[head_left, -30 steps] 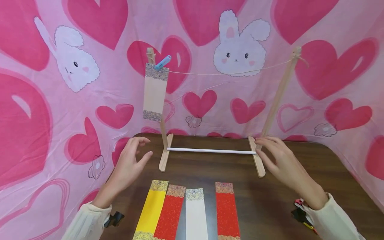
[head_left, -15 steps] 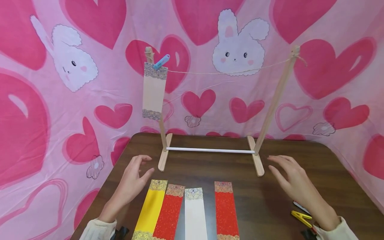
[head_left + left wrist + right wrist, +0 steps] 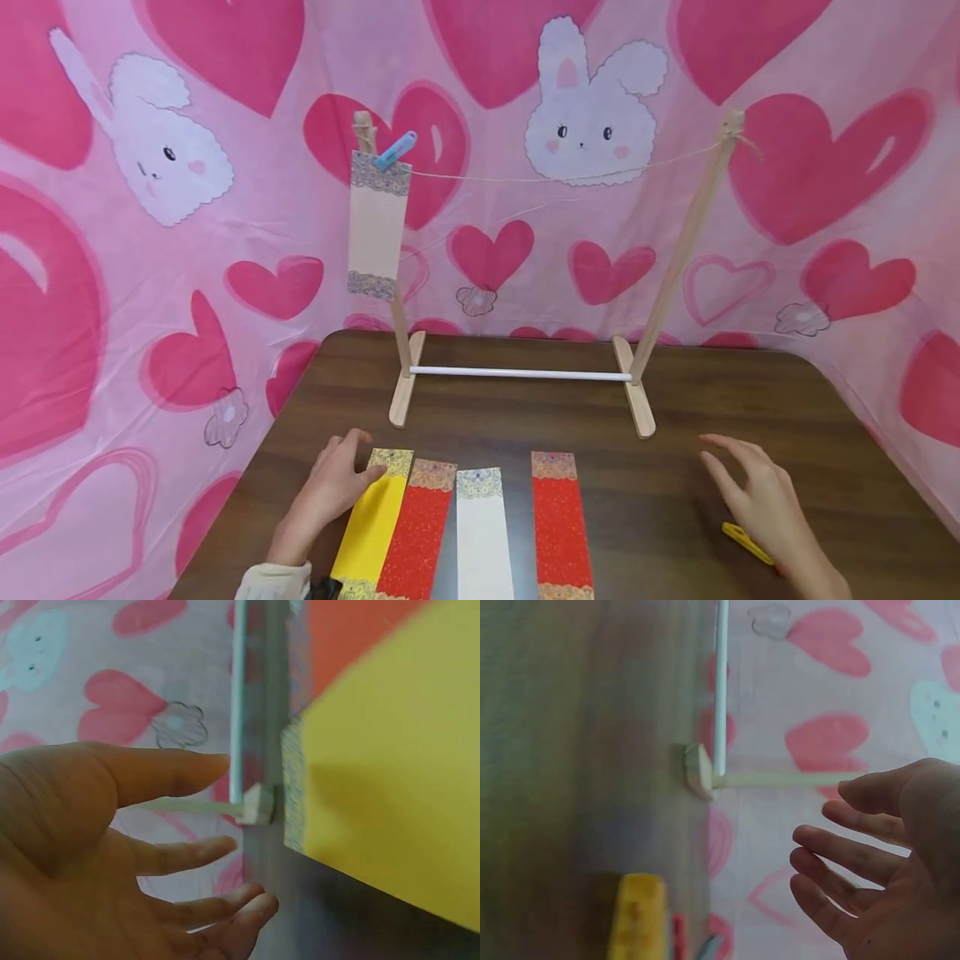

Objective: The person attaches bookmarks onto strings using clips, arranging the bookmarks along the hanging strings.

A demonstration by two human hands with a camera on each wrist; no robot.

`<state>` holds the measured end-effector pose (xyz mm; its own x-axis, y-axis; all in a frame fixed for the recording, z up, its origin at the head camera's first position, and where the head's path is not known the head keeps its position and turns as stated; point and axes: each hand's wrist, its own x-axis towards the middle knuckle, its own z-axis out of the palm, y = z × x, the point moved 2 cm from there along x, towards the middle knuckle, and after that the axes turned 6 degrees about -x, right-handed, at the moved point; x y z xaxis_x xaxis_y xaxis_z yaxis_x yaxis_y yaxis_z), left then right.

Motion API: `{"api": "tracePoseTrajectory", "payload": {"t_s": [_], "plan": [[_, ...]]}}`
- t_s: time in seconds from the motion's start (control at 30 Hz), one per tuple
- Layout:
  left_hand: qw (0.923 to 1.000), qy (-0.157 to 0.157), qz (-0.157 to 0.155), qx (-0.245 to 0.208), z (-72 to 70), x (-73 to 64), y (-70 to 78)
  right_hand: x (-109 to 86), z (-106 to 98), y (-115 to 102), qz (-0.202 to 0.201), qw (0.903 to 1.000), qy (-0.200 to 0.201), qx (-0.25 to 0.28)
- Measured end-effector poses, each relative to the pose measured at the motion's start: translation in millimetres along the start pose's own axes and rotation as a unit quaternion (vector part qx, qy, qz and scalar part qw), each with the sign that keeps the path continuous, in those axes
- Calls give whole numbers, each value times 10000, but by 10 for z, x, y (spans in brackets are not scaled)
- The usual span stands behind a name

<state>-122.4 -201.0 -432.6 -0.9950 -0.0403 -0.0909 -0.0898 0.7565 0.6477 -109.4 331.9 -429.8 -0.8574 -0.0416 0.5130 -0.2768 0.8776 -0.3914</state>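
My left hand (image 3: 330, 483) hovers at the far end of a yellow paper strip (image 3: 371, 529), fingers loosely bent and holding nothing; in the left wrist view a gap shows between fingertips and strip. My right hand (image 3: 761, 500), also holding nothing, hangs over the table's right side, partly covering a yellow clothespin (image 3: 742, 540). Right of the yellow strip lie a red strip (image 3: 414, 533), a white strip (image 3: 483, 537) and another red strip (image 3: 562, 529), all with lace-patterned ends. A cream strip (image 3: 377, 233) hangs from the string (image 3: 525, 179) under a blue clothespin (image 3: 396, 152).
A wooden stand (image 3: 678, 267) with two posts and a white rod (image 3: 517, 373) stands at the back of the brown table (image 3: 517, 417). Behind it hangs a pink cloth (image 3: 585, 208) with hearts and rabbits. The right wrist view shows a red clothespin (image 3: 679, 937) beside the yellow one.
Both hands have drawn back from the stand toward the near side. The left came down to the yellow strip's far end, while the right moved away from the right post, over the clothespins.
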Motion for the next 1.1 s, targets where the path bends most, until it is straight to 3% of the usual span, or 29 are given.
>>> {"api": "tracePoseTrajectory", "payload": {"t_s": [0.23, 0.43, 0.53, 0.67, 0.77, 0.9, 1.1], "plan": [[9958, -277, -764, 420, 154, -11, -108, -119, 112, 162, 252, 9989, -350, -209], [9907, -494, -1153, 520, 233, 1, -91, -186, 193, 200, 333, 9977, -558, -191], [9912, -546, -1144, 391, 245, 2, -97, -228, 205, 203, 397, 9962, -744, -218], [9940, -556, -911, 230, 270, -9, -107, -265, 211, 228, 397, 9954, -835, -269], [9961, -494, -727, 28, 287, -16, -113, -280, 218, 249, 351, 9953, -842, -318], [9960, -240, -579, -632, 276, -1, -143, -300, 222, 272, 365, 9944, -921, -368], [9810, -56, -613, -1838, 257, 68, -211, -283, 190, 321, 319, 9948, -888, -394]]}}
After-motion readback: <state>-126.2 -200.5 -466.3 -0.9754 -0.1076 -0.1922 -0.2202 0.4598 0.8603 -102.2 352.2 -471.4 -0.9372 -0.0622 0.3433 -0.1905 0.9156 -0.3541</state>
